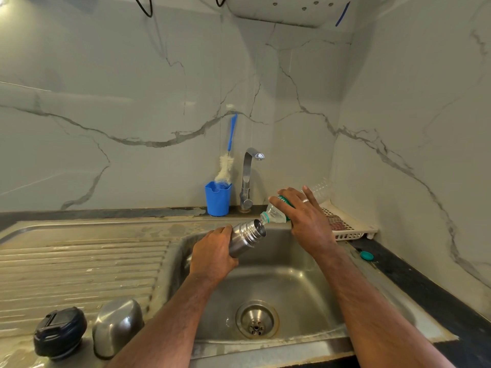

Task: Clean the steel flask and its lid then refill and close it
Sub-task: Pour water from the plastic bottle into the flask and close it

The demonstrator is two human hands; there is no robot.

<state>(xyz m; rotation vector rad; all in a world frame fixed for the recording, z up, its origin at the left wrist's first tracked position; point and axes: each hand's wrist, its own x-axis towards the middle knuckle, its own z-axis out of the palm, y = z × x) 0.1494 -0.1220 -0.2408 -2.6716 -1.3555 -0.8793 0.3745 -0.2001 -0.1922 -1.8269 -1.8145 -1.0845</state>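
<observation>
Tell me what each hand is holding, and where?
Left hand grips the steel flask around its body. Right hand holds the plastic bottle around its middle.

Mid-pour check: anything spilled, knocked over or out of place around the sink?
Nothing stands out. The left hand holds the flask tilted over the sink while the right hand pours from the plastic bottle into its mouth. The black stopper and steel cap sit on the drainboard; no obvious puddle shows.
</observation>
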